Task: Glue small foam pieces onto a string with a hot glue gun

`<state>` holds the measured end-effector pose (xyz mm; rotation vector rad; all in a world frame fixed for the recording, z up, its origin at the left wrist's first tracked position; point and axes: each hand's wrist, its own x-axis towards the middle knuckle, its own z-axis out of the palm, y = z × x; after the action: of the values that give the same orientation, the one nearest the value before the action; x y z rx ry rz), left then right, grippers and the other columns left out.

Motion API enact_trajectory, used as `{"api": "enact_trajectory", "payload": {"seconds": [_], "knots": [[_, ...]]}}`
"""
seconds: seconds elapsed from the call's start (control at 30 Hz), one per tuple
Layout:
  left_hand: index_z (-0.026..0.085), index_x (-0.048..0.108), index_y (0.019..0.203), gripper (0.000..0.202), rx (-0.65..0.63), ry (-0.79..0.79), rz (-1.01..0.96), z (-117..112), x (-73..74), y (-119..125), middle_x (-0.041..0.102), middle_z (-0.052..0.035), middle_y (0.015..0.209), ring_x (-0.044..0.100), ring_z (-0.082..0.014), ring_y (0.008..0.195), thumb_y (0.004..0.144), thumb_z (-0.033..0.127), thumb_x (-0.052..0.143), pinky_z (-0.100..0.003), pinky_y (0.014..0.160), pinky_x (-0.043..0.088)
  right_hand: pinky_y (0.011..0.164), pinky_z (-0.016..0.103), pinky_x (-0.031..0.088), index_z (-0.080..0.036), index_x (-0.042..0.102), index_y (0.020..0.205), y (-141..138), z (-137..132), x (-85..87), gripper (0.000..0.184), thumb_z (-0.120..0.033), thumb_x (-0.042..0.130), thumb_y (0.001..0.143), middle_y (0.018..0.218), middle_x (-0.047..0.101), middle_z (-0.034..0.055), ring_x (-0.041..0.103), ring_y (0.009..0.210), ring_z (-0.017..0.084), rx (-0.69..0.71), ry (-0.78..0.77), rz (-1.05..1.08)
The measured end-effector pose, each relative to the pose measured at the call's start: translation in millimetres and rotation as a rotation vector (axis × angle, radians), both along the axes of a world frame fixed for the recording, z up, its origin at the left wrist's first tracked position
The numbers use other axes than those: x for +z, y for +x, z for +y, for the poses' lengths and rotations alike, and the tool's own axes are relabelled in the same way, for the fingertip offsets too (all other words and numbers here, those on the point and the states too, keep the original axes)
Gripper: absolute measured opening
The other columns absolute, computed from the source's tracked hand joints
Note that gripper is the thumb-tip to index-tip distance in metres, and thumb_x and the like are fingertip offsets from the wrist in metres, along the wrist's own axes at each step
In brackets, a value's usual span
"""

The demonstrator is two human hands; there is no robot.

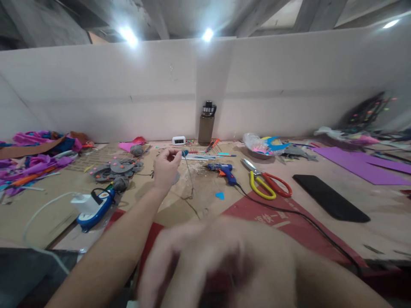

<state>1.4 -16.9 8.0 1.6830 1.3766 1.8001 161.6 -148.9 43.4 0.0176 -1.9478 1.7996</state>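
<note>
My left hand (166,167) reaches out over the brown worktable (379,201) and pinches a thin dark wire (190,177) tipped with a small blue piece (185,152); the wire hangs down to the tabletop. My right hand (221,263) is close to the camera at the bottom middle and smeared by motion, so its fingers cannot be read. A blue glue gun (223,170) lies just right of the wire, its black cord (298,218) running toward the near edge.
Scissors with yellow and red handles (268,183), a black pad (330,198), purple foam sheets (362,164), a brown bottle (206,122), a small white clock (179,140), grey felt pieces (117,169), a blue power strip (96,205) and pink scraps (35,154) crowd the table.
</note>
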Motion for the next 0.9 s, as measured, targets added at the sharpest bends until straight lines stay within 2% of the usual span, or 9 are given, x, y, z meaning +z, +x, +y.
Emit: {"api": "enact_trajectory", "payload": {"seconds": [0.1, 0.17, 0.3, 0.37, 0.4, 0.47, 0.57, 0.73, 0.9], "knots": [[0.016, 0.063, 0.075, 0.012, -0.020, -0.007, -0.009, 0.5, 0.4, -0.2, 0.055, 0.0019, 0.058, 0.045, -0.0083, 0.050, 0.074, 0.028, 0.059, -0.021, 0.049, 0.035, 0.066, 0.023, 0.042, -0.020, 0.058, 0.078, -6.1, 20.4, 10.1, 0.015, -0.034, 0.057, 0.081, 0.074, 0.058, -0.0006, 0.053, 0.068, 0.009, -0.290, -0.071, 0.083], [0.016, 0.063, 0.075, 0.011, -0.013, 0.007, 0.020, -1.3, 1.5, 1.1, 0.056, 0.0015, 0.060, 0.047, -0.0087, 0.051, 0.074, 0.027, 0.060, -0.022, 0.051, 0.036, 0.066, 0.024, 0.040, -0.019, 0.054, 0.071, -11.0, 41.5, 9.6, 0.018, -0.032, 0.053, 0.083, 0.068, 0.052, -0.0023, 0.049, 0.065, 0.009, -0.488, -0.027, 0.118], [0.017, 0.064, 0.076, 0.009, 0.015, 0.102, 0.132, -8.8, 4.9, 6.8, 0.061, -0.0007, 0.069, 0.053, -0.0107, 0.060, 0.075, 0.024, 0.058, -0.023, 0.058, 0.041, 0.065, 0.025, 0.036, -0.019, 0.044, 0.063, -15.9, 85.7, -13.8, 0.027, -0.032, 0.040, 0.087, 0.064, 0.045, -0.0029, 0.044, 0.065, 0.010, -1.027, 0.146, 0.071], [0.017, 0.063, 0.075, 0.007, 0.019, 0.185, 0.209, -12.3, 6.6, 9.3, 0.063, -0.0023, 0.076, 0.056, -0.0120, 0.069, 0.076, 0.021, 0.057, -0.024, 0.064, 0.043, 0.066, 0.025, 0.037, -0.019, 0.044, 0.069, -17.7, 99.8, -27.6, 0.023, -0.036, 0.044, 0.085, 0.069, 0.045, -0.0031, 0.044, 0.066, 0.010, -1.190, 0.143, 0.074], [0.017, 0.063, 0.075, 0.006, 0.016, 0.230, 0.248, -13.7, 7.2, 10.2, 0.063, -0.0030, 0.079, 0.057, -0.0125, 0.073, 0.075, 0.020, 0.057, -0.024, 0.066, 0.043, 0.067, 0.025, 0.038, -0.020, 0.044, 0.075, -19.0, 104.1, -32.7, 0.019, -0.036, 0.050, 0.082, 0.074, 0.047, -0.0029, 0.046, 0.069, 0.010, -1.214, 0.110, 0.100], [0.017, 0.062, 0.074, 0.004, 0.004, 0.301, 0.305, -15.5, 7.7, 11.2, 0.063, -0.0039, 0.083, 0.057, -0.0133, 0.078, 0.075, 0.017, 0.058, -0.025, 0.069, 0.044, 0.067, 0.025, 0.042, -0.021, 0.041, 0.086, -22.0, 108.3, -38.6, 0.025, -0.035, 0.059, 0.075, 0.085, 0.050, -0.0022, 0.050, 0.071, 0.009, -1.178, 0.011, 0.149], [0.017, 0.062, 0.076, 0.004, -0.015, 0.316, 0.292, -16.9, 6.5, 12.9, 0.064, -0.0045, 0.085, 0.058, -0.0135, 0.081, 0.075, 0.016, 0.058, -0.026, 0.071, 0.046, 0.061, 0.024, 0.043, -0.022, 0.039, 0.091, -24.3, 108.9, -38.4, 0.030, -0.035, 0.060, 0.074, 0.084, 0.050, -0.0031, 0.051, 0.066, 0.009, -1.114, -0.067, 0.158], [0.016, 0.063, 0.082, 0.010, -0.122, 0.130, 0.119, -19.5, 3.1, 20.3, 0.065, -0.0046, 0.081, 0.061, -0.0130, 0.071, 0.078, 0.023, 0.058, -0.026, 0.065, 0.049, 0.063, 0.024, 0.040, -0.019, 0.048, 0.076, -18.0, 107.6, -32.7, 0.011, -0.028, 0.053, 0.079, 0.072, 0.052, -0.0027, 0.048, 0.065, 0.009, -1.199, 0.121, 0.097], [0.015, 0.061, 0.079, 0.011, -0.211, 0.014, -0.127, -18.7, 1.8, 28.0, 0.064, -0.0016, 0.069, 0.061, -0.0109, 0.061, 0.077, 0.026, 0.061, -0.024, 0.061, 0.049, 0.064, 0.025, 0.040, -0.019, 0.051, 0.076, -13.5, 107.0, -32.9, 0.012, -0.030, 0.051, 0.082, 0.073, 0.056, -0.0012, 0.051, 0.067, 0.010, -1.229, 0.136, 0.098]]}}
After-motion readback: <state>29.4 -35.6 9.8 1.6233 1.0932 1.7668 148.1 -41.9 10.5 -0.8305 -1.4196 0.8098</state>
